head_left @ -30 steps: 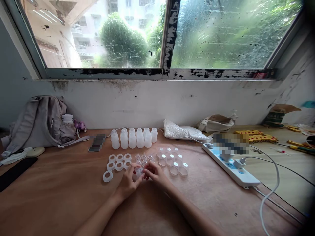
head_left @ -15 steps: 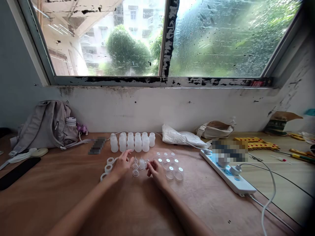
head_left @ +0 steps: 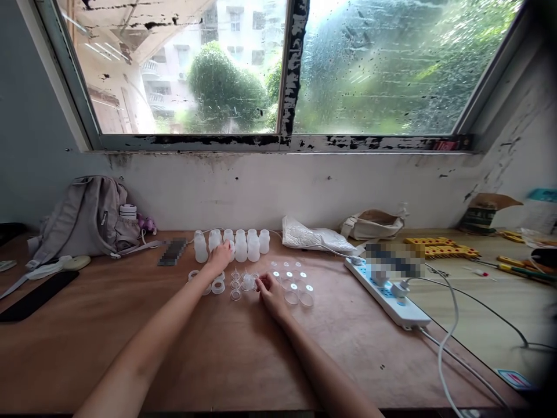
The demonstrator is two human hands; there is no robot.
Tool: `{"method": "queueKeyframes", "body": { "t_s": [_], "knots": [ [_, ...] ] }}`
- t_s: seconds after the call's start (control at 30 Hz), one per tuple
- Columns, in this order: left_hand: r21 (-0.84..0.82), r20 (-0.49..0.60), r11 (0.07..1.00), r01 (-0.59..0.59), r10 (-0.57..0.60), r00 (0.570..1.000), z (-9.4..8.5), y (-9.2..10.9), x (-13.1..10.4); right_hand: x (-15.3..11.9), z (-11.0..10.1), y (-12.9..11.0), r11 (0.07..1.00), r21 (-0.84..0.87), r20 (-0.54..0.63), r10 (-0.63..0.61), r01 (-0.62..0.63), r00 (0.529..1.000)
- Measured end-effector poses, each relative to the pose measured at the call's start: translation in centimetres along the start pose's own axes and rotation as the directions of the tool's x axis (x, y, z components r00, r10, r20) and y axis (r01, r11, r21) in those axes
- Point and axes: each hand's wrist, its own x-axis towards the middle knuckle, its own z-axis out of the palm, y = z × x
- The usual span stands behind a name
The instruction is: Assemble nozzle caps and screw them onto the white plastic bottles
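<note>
Left hand [head_left: 221,255] is reaching across the brown wooden tabletop [head_left: 108,337] to the row of small translucent white plastic bottles [head_left: 235,244] standing near the wall, its fingers curling loosely around one of them; whether they are gripping it cannot be told. Right hand [head_left: 270,290] is resting on the wood, fingertips pressed together and pinching a small clear plastic piece [head_left: 249,282], just beside a cluster of like pieces. White plastic rings [head_left: 216,285] are lying under the left wrist, and round clear caps with pale centres [head_left: 296,287] are sitting just right of the right hand. Farther right, a white power strip [head_left: 394,293] with plugged-in white cables is lying aslant; its markings are blurred and no writing can be read. A grey fabric backpack [head_left: 82,223] is leaning at the far left, a crumpled white plastic bag [head_left: 313,238] and a beige pouch [head_left: 374,223] are sitting against the wall.
</note>
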Motion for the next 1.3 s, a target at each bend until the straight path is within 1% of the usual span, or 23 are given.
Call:
{"method": "queueKeyframes", "body": {
  "t_s": [0.07,0.17,0.3,0.37,0.47,0.53,0.6,0.67,0.73,0.8,0.87,0.93,1.0,1.07,1.13,1.2,1.23,1.3],
  "knots": [
    [-0.012,-0.028,0.999,-0.032,0.031,0.999,-0.9,-0.3,-0.7,0.0,-0.1,0.2,1.000,0.004,-0.005,0.001,-0.001,1.000],
    [-0.040,-0.082,0.994,-0.097,0.094,0.992,-3.2,-0.9,-2.4,0.0,-0.2,0.3,1.000,0.006,-0.016,0.002,-0.002,1.000],
    [-0.071,-0.115,0.978,-0.199,0.190,0.975,-6.3,-2.0,-5.8,0.0,-0.1,0.1,1.000,0.010,-0.018,-0.001,0.001,1.000],
    [-0.086,-0.114,0.969,-0.231,0.221,0.968,-7.2,-2.4,-7.8,-0.1,0.0,-0.1,1.000,0.014,-0.011,0.001,0.000,1.000],
    [-0.137,-0.067,0.946,-0.294,0.287,0.955,-7.5,-2.9,-10.4,-0.2,0.2,-0.3,1.000,0.022,0.008,0.005,-0.006,1.000],
    [-0.179,-0.004,0.929,-0.323,0.328,0.945,-7.4,-3.2,-11.6,-0.3,0.2,-0.3,1.000,0.026,0.015,0.007,-0.008,1.000],
    [-0.228,0.056,0.915,-0.332,0.353,0.934,-7.0,-3.5,-12.3,-0.3,0.2,-0.4,1.000,0.026,0.017,0.008,-0.008,1.000],
    [-0.282,0.079,0.903,-0.324,0.358,0.930,-6.4,-3.9,-12.6,-0.3,0.1,-0.4,1.000,0.024,0.017,0.006,-0.006,1.000],
    [-0.334,0.065,0.895,-0.297,0.336,0.940,-5.4,-4.2,-12.7,-0.2,0.1,-0.3,1.000,0.024,0.018,0.002,-0.002,1.000],
    [-0.383,0.010,0.891,-0.244,0.268,0.963,-4.1,-4.4,-12.7,-0.2,0.1,-0.2,1.000,0.030,0.019,0.001,-0.002,1.000],
    [-0.428,-0.051,0.888,-0.168,0.161,0.986,-2.5,-4.3,-12.9,-0.1,0.1,-0.1,0.999,0.040,0.021,0.005,-0.006,1.000],
    [-0.470,-0.072,0.878,-0.093,0.067,0.995,-1.1,-3.9,-13.0,-0.1,0.1,0.1,0.999,0.051,0.020,0.009,-0.010,1.000],
    [-0.499,-0.093,0.864,-0.064,0.019,0.995,-0.2,-3.3,-13.0,-0.1,0.1,0.2,0.998,0.065,0.016,0.014,-0.015,1.000],
    [-0.479,-0.170,0.870,-0.117,0.039,0.985,0.1,-2.7,-12.6,0.0,0.0,0.3,0.996,0.081,0.011,0.021,-0.021,1.000],
    [-0.399,-0.260,0.885,-0.240,0.142,0.955,0.0,-2.1,-12.1,0.0,-0.1,0.4,0.994,0.102,0.010,0.026,-0.027,1.000],
    [-0.305,-0.309,0.888,-0.345,0.250,0.918,0.0,-1.7,-11.6,0.1,-0.1,0.4,0.992,0.125,0.008,0.028,-0.029,1.000],
    [-0.273,-0.321,0.888,-0.369,0.277,0.906,0.2,-1.6,-11.4,0.2,-0.2,0.3,0.990,0.135,0.005,0.028,-0.028,1.000],
    [-0.243,-0.338,0.898,-0.368,0.277,0.899,0.9,-1.8,-11.2,0.2,-0.1,0.1,0.986,0.167,-0.002,0.026,-0.026,1.000]
  ]
}}
